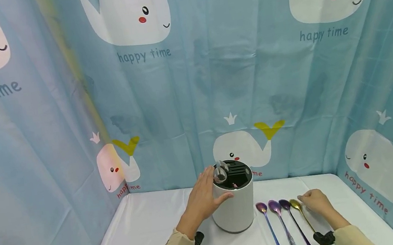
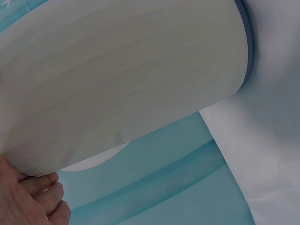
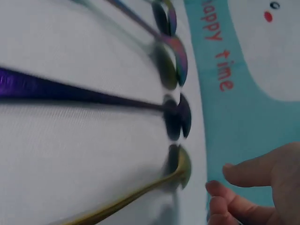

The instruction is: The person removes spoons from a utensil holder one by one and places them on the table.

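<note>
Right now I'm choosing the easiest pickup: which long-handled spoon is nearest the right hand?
The gold spoon, at the right end of the row, closest to the right hand; the other three spoons, purple-toned, lie farther left.

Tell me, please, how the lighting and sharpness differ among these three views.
Head view: brightest and fairly crisp, the lettering on the blue curtain legible; left wrist view: dim, the white canister looking greyish; right wrist view: also dim and rather soft, the handle of the purple spoon blurred, with soft shadows on the white tablecloth near the gold spoon.
</note>
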`<state>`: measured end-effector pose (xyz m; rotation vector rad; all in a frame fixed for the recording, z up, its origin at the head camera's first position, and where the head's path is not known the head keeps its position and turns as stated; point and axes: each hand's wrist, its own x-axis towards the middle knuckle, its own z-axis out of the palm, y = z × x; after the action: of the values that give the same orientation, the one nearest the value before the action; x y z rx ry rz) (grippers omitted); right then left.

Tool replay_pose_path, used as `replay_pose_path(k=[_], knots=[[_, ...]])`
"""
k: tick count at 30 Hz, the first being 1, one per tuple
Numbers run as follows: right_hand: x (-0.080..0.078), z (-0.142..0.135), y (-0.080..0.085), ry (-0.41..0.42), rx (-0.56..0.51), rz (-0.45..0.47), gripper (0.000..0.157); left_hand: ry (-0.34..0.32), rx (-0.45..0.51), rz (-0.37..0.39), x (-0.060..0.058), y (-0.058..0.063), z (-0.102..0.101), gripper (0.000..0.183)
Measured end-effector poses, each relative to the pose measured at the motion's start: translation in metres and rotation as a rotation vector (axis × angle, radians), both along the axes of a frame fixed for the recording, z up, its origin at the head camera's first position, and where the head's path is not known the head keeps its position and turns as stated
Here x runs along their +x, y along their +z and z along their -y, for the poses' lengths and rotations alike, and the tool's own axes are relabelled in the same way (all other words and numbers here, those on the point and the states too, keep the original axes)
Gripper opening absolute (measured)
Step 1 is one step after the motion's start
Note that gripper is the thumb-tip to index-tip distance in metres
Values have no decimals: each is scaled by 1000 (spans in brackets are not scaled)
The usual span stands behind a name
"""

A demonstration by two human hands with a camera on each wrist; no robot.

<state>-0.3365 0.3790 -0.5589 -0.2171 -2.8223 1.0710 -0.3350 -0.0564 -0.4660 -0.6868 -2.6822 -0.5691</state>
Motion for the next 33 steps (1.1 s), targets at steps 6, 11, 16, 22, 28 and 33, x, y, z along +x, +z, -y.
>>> replay_pose_path(k=[6,11,16,22,28,33], knots=[[-8,29,32,57,21,-138,27,1,3,-5,-2,1,1,116],[-8,56,60,130,-20,-224,25,2,1,-1,-2,2,1,116],[-9,83,86,211,-112,-299,22,5,8,8,-1,1,1,117],[-10,111,113,311,-158,-394,19,8,1,8,-2,0,1,117],[-15,135,130,421,-249,-445,17,4,10,2,-1,0,0,116],[-19,151,141,490,-295,-456,21,-1,9,-11,0,0,-1,115]])
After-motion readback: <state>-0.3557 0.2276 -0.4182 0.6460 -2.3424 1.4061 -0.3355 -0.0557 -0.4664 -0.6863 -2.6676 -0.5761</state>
